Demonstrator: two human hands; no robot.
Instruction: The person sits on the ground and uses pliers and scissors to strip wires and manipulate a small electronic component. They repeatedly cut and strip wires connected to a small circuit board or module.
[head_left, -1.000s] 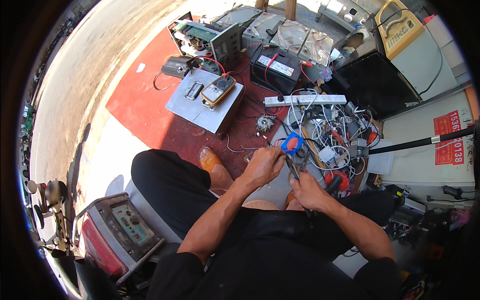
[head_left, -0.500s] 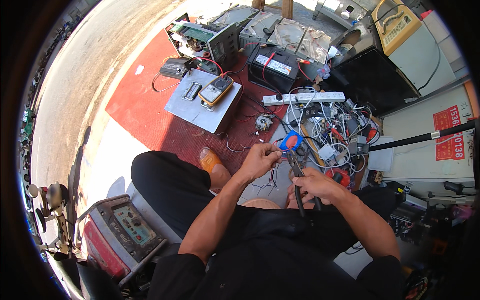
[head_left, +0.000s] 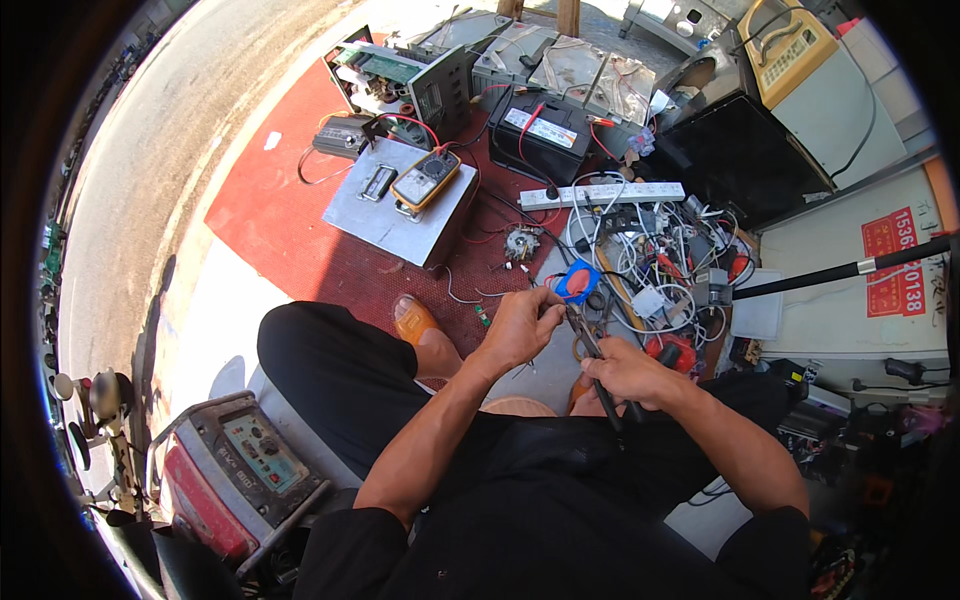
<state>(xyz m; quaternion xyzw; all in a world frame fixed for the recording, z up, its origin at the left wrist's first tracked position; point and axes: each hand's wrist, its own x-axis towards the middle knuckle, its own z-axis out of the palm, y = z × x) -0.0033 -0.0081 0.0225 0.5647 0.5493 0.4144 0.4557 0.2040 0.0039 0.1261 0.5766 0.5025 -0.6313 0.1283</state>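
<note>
Black-handled pliers point(head_left: 587, 343) gripped by right hand point(head_left: 628, 373) | left hand point(head_left: 520, 328) pinched closed, contents unclear | cable tangle point(head_left: 655, 255), power strip point(head_left: 640, 192) beyond

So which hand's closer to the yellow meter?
Left: the left hand is below and right of the yellow meter; the right hand is farther right and lower in view.

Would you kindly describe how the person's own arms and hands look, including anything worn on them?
Both the left hand and the right hand are ungloved. The forearms are bare, with plain black short sleeves covering the upper arms. No watch or bracelet shows on either wrist; no markings are discernible on the sleeves.
</note>
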